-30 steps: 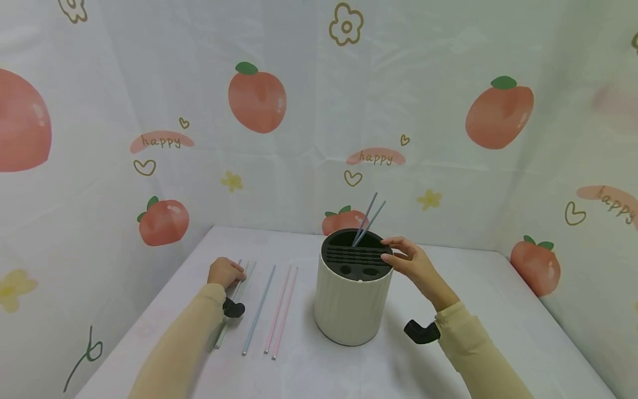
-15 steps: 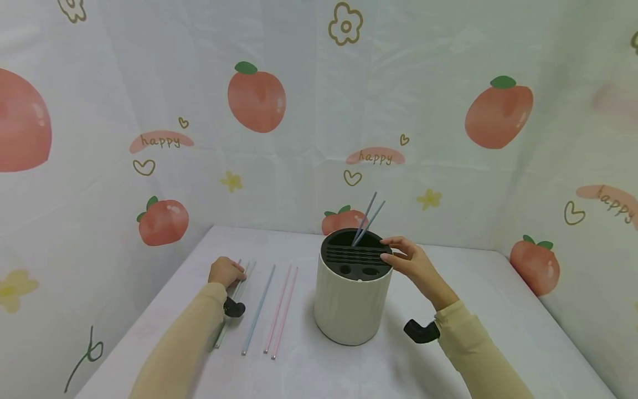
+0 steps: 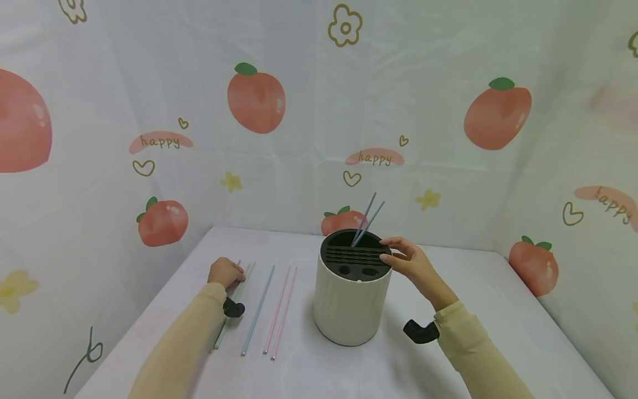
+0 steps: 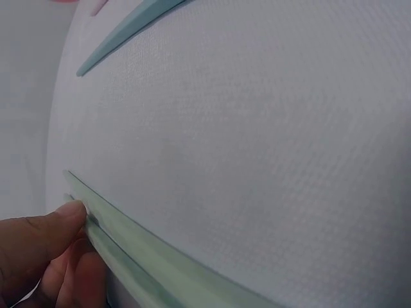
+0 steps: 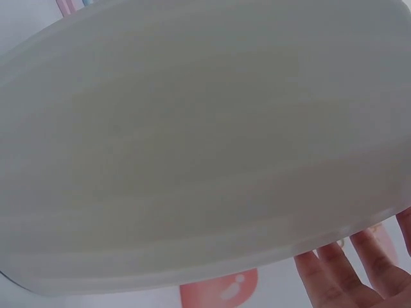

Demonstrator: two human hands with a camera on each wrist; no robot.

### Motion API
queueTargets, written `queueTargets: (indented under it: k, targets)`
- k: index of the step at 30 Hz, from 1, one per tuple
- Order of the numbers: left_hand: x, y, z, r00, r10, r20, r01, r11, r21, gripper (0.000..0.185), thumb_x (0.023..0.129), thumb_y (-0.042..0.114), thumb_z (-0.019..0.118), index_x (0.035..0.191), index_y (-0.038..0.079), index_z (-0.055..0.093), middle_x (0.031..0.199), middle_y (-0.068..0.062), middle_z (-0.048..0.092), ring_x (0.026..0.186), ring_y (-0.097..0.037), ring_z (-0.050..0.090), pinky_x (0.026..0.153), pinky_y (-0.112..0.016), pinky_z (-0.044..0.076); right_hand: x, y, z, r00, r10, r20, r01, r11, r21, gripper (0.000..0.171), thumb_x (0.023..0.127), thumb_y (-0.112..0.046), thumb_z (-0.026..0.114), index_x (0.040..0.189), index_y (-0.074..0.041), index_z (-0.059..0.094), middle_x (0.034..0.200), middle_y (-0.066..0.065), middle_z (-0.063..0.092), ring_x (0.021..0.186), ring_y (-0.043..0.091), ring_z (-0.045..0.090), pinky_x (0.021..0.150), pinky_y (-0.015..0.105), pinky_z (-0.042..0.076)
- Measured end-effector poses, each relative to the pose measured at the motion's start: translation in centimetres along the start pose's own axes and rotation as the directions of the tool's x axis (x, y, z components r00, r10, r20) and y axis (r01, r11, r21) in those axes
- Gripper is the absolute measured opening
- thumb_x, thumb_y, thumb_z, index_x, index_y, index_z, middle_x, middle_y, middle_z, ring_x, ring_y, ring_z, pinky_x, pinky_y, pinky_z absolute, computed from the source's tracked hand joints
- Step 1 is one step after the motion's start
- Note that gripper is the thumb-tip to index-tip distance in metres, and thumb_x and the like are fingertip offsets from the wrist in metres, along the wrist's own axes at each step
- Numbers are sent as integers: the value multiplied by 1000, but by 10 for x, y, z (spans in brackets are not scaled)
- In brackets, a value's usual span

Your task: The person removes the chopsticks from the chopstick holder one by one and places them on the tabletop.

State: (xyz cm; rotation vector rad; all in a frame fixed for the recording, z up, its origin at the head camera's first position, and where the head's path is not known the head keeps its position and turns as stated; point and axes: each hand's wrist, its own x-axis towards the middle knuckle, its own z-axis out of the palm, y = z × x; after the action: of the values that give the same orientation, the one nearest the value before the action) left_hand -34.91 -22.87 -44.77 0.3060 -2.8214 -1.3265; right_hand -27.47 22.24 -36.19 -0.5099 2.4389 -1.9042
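Note:
In the head view, my left hand (image 3: 225, 272) is at the far end of two pale green chopsticks (image 3: 247, 278) on the table. The left wrist view shows thumb and fingers pinching the nearer green chopstick (image 4: 122, 260) close to its thin end; the other lies alongside. My right hand (image 3: 410, 265) holds the rim of a cream utensil holder (image 3: 351, 310) from the right, thumb and index fingertip over its black slotted top (image 3: 356, 271). In the right wrist view, more fingers (image 5: 340, 276) lie along its wall. A purple chopstick (image 3: 367, 209) and a blue one (image 3: 375, 217) lean in its back compartment.
Between my left hand and the holder lie a blue chopstick (image 3: 259, 309) and two pink chopsticks (image 3: 284, 313), roughly parallel. The tip of another pinkish stick shows just beyond my left hand. A printed cloth backdrop (image 3: 309, 183) encloses the white table (image 3: 478, 310).
The left fingers have shifted slightly at the green chopsticks. My right hand and the holder stay in place.

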Motion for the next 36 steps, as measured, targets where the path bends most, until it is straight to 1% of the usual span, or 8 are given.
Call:
queueTargets:
  k: [14,17,19,22,25,28,32,36]
  targets:
    - [2,-2,-2,1000,-16,15,16,1000,-22,16,75,-1,76,89,-8,71,78,-16,69,55,-11,60,53,-23,52,0,0,0,1000,5,4,-5,1000,-8,44,94,-17,62,132,0,49,142,17,43,131,40,42,104,49,41]
    - [2,-1,-5,999,-25,28,27,997,-77,19,76,-1,74,93,-10,70,74,-14,70,55,-11,63,53,-23,54,0,0,0,1000,5,4,-5,1000,-11,44,94,-18,62,132,-1,49,142,17,43,133,40,41,105,52,40]
    - [3,1,-8,999,-27,43,33,989,-148,23,78,-1,73,98,-11,69,76,-14,71,59,-13,65,56,-24,57,0,0,0,1000,5,2,-5,1000,-17,44,94,-19,62,132,-1,49,142,17,43,133,41,40,105,52,40]
    - [2,11,-16,996,12,84,11,963,-268,31,85,1,69,111,-14,64,94,-20,72,78,-20,70,69,-28,60,0,0,-1,1000,7,2,-7,1000,-20,44,94,-19,62,132,-1,48,142,17,43,132,41,41,104,50,41]
    - [1,34,-26,988,87,127,-34,928,-371,39,91,4,65,125,-14,56,118,-25,65,99,-25,67,85,-32,58,-1,0,-2,1000,5,1,-5,1000,-23,44,95,-18,61,132,-1,48,142,18,43,131,40,42,103,47,42]
    - [-2,73,-37,974,167,155,-79,885,-459,45,95,8,61,134,-11,50,133,-26,54,108,-23,64,93,-32,54,-2,0,-2,1000,4,-1,-4,1000,-28,43,95,-19,61,132,-1,48,142,18,43,131,40,42,103,48,42]
    - [-11,132,-48,949,268,166,-135,821,-555,46,96,14,61,137,-4,50,135,-21,52,105,-16,63,94,-28,53,-2,-1,-2,1000,6,-1,-7,1000,-27,44,95,-20,61,133,-1,48,142,18,43,132,41,41,105,51,41]
    - [-28,190,-47,919,352,176,-172,762,-625,43,94,14,64,134,0,53,124,-11,57,100,-14,63,94,-29,54,-2,0,-1,1000,14,2,-14,1000,-22,46,95,-21,62,133,-1,47,143,19,42,134,43,38,106,56,38]
